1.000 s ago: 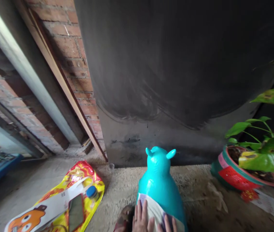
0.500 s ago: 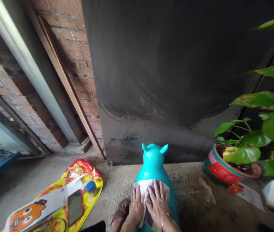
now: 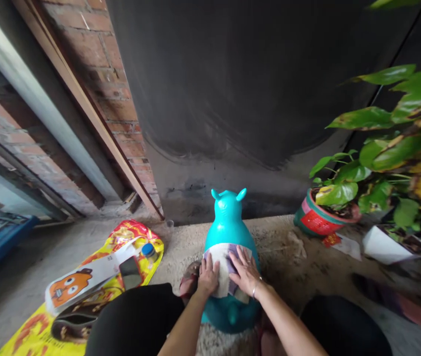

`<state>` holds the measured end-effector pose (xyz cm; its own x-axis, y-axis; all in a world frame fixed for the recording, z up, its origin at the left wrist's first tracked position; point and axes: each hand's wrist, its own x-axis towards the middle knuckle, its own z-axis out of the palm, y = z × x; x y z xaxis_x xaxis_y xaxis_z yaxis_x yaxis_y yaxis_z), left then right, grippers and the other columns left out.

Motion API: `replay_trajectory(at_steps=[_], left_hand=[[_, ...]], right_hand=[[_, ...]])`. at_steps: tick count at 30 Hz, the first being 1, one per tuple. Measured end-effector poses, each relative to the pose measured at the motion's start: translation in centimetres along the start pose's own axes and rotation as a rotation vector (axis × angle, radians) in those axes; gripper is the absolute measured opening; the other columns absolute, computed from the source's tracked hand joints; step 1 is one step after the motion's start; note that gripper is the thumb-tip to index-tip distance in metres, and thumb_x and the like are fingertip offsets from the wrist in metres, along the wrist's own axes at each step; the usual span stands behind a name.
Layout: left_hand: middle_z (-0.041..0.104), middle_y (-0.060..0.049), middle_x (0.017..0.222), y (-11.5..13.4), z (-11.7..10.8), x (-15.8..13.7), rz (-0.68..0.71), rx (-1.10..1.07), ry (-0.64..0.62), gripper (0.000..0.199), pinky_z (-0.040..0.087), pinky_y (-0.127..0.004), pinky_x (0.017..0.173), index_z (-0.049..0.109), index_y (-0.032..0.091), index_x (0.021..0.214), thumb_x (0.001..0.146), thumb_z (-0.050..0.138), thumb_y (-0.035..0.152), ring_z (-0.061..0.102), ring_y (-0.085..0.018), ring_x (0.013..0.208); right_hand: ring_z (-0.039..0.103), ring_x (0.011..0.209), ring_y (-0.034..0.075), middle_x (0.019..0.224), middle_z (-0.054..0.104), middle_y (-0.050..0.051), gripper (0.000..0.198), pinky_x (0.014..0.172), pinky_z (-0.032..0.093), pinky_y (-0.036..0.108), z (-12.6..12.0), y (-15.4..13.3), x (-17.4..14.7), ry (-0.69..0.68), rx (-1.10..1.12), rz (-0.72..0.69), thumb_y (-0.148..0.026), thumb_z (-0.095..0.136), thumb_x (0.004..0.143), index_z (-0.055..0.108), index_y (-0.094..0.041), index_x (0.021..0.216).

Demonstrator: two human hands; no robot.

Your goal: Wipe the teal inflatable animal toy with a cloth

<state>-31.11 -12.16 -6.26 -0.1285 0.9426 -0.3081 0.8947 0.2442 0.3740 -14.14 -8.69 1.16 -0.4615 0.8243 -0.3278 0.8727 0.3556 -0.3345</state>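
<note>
I press my left hand (image 3: 209,275) and right hand (image 3: 246,271), fingers open flat, on the cloth (image 3: 223,264) so it hugs the blue toy's (image 3: 228,228) round back

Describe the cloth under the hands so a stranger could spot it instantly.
Start at the big dark wall panel; at its foot stands a turquoise inflatable animal toy on the concrete floor. Draped over the toy's back is the cloth, pressed flat by the left hand and right hand. It is the only white, purple-patterned fabric here.
</note>
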Motion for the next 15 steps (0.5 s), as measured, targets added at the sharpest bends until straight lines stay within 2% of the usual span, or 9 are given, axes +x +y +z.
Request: replay_trajectory(at_steps=[2,6,8,11,13,15], left_hand=[[0.018,-0.011,0.156,0.2,-0.3,-0.4,0.004,0.038,-0.020,0.055,0.019,-0.051,0.116,0.046,0.023,0.135,0.083,0.037,0.009,0.016,-0.032,0.143],[0.016,-0.013,0.156,0.5,-0.5,-1.1,0.011,0.077,-0.042,0.058,0.019,-0.054,0.115,0.042,0.022,0.138,0.081,0.044,0.010,0.016,-0.036,0.142],[0.016,-0.013,0.156,0.4,-0.5,-1.5,0.014,0.079,-0.048,0.055,0.019,-0.054,0.115,0.042,0.021,0.137,0.083,0.046,0.013,0.016,-0.035,0.143],[0.021,-0.011,0.156,0.0,-0.4,-2.1,0.025,0.063,-0.047,0.048,0.018,-0.055,0.116,0.044,0.021,0.134,0.087,0.052,0.029,0.019,-0.031,0.143],[0.027,-0.009,0.154,-0.3,-0.4,-2.5,0.026,0.044,-0.036,0.050,0.019,-0.058,0.115,0.046,0.021,0.132,0.087,0.054,0.041,0.024,-0.029,0.141],[0.033,-0.008,0.151,-0.7,-0.3,-2.9,0.028,0.024,-0.015,0.050,0.023,-0.059,0.114,0.048,0.022,0.129,0.086,0.055,0.046,0.029,-0.029,0.138]], right_hand=[[-0.003,0.143,0.030,0.157,-0.005,0.006,0.074,0.114,0.015,0.052,-0.1,0.1,-0.7,-0.014,0.014,-0.014,-0.025,0.052,0.082,0.016,-0.031,0.147],[0.007,0.143,0.031,0.158,0.007,0.007,0.068,0.114,0.020,0.046,0.2,0.3,-1.9,-0.052,0.023,-0.060,-0.023,0.054,0.080,0.030,-0.031,0.143],[0.007,0.143,0.033,0.158,0.004,0.008,0.068,0.113,0.021,0.046,0.5,0.3,-2.1,-0.059,0.022,-0.063,-0.023,0.056,0.080,0.032,-0.029,0.143],[0.004,0.143,0.035,0.158,-0.001,0.009,0.072,0.113,0.022,0.048,0.9,0.3,-1.8,-0.067,0.018,-0.057,-0.021,0.058,0.078,0.028,-0.029,0.144],[0.003,0.143,0.035,0.158,-0.002,0.008,0.073,0.112,0.023,0.050,1.0,0.3,-1.4,-0.073,0.015,-0.052,-0.019,0.058,0.078,0.028,-0.030,0.144],[0.003,0.143,0.035,0.158,-0.002,0.007,0.073,0.112,0.023,0.050,1.2,0.3,-1.1,-0.075,0.014,-0.050,-0.018,0.058,0.078,0.029,-0.031,0.143]])
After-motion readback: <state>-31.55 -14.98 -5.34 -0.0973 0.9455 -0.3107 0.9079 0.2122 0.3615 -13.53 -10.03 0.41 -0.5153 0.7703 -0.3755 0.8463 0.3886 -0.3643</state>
